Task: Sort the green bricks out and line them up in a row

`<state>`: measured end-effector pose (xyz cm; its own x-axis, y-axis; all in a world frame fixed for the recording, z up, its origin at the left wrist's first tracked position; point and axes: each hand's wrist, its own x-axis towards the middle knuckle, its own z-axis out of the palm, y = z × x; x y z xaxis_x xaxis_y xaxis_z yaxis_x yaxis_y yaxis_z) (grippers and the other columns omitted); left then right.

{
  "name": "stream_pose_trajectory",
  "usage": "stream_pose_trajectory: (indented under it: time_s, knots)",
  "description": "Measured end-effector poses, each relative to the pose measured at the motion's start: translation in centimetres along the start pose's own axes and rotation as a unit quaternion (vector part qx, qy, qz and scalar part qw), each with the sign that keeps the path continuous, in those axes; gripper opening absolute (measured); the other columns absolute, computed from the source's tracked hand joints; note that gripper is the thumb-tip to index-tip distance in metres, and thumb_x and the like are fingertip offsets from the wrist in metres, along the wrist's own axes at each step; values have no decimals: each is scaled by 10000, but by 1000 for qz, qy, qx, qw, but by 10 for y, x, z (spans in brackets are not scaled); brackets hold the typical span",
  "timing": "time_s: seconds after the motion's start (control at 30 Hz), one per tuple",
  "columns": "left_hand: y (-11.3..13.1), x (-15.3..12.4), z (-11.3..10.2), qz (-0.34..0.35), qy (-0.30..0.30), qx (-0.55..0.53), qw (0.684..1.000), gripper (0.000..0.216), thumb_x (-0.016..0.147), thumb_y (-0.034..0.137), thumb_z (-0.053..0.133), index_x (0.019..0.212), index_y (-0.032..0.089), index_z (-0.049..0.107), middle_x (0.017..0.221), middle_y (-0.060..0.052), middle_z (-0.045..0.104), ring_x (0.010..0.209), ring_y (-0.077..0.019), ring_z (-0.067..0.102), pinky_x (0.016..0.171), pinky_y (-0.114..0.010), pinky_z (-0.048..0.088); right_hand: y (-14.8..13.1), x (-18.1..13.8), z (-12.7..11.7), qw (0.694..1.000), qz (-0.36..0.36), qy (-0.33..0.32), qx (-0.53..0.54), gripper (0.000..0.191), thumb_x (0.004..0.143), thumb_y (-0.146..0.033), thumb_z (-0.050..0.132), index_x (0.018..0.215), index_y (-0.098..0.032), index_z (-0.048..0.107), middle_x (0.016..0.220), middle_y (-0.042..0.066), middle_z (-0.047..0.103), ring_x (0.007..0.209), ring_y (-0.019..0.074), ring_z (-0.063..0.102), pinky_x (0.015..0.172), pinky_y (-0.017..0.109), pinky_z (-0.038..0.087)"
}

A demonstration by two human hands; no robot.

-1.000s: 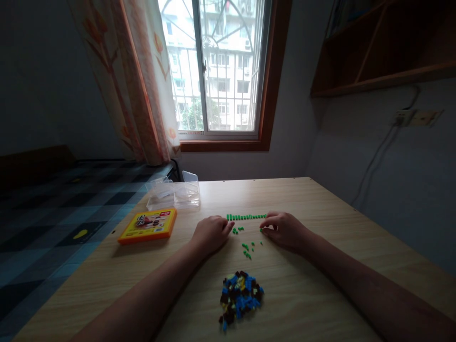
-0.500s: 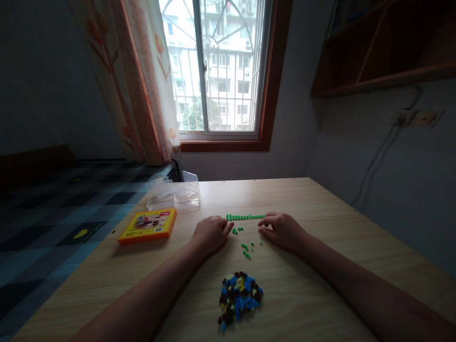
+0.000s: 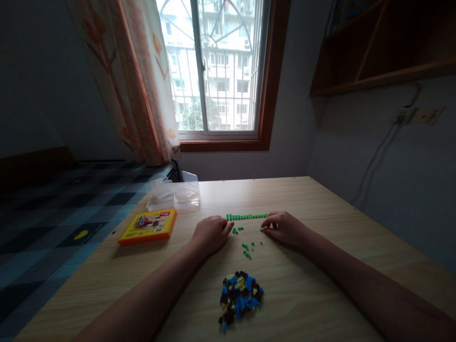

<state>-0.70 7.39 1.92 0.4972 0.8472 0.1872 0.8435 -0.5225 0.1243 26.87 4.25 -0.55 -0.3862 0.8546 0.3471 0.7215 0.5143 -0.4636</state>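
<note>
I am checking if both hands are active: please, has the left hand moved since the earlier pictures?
No. Against the row of green pieces, the left hand shows no visible shift: it stays by the row's left end.

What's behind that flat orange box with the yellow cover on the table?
Behind the flat orange box are clear plastic containers, standing on the wooden table. The patch of table directly under the box is covered, so it can't be seen.
</note>
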Motion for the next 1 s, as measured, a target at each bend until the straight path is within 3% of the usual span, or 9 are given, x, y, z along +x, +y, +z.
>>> stream_pose_trajectory:
  time_s: [0.3, 0.43, 0.6, 0.73, 1.0]
  knots:
    - [-1, 0, 1, 3, -1, 0, 1000, 483, 974, 470, 352, 748, 208, 689, 837, -66, 712, 765, -203, 634, 629, -287, 369, -6, 1, -1, 999, -5, 0, -51, 135, 821, -201, 625, 813, -216, 760, 801, 12, 696, 632, 105, 589, 613, 208, 423]
    - [0, 0, 1, 0, -2, -2, 1000, 485, 976, 465, 349, 745, 212, 692, 838, -63, 715, 767, -199, 636, 629, -283, 371, 14, 2, -25, 997, 7, 45, -69, 178, 862, -258, 594, 832, -204, 761, 797, 28, 701, 639, 119, 592, 625, 223, 430]
    - [-1, 1, 1, -5, -4, 1, 1000, 497, 970, 481, 344, 759, 204, 698, 847, -72, 713, 769, -201, 638, 622, -290, 369, 53, -4, -49, 986, 97, 60, -119, 218, 852, -326, 589, 862, -205, 771, 802, 35, 730, 651, 145, 604, 638, 251, 430]
    - [-2, 1, 1, -4, -4, 0, 1000, 503, 970, 483, 334, 767, 203, 699, 858, -74, 714, 775, -205, 639, 623, -296, 373, 67, -8, -44, 984, 119, 24, -134, 238, 845, -341, 583, 880, -213, 781, 833, 39, 736, 722, 171, 630, 662, 263, 436]
    - [-2, 1, 1, -3, -6, 3, 1000, 500, 972, 483, 333, 769, 204, 696, 863, -78, 713, 782, -213, 639, 635, -297, 381, 63, -2, -35, 984, 120, 29, -131, 232, 846, -341, 591, 883, -222, 787, 838, 30, 736, 727, 171, 636, 672, 268, 436]
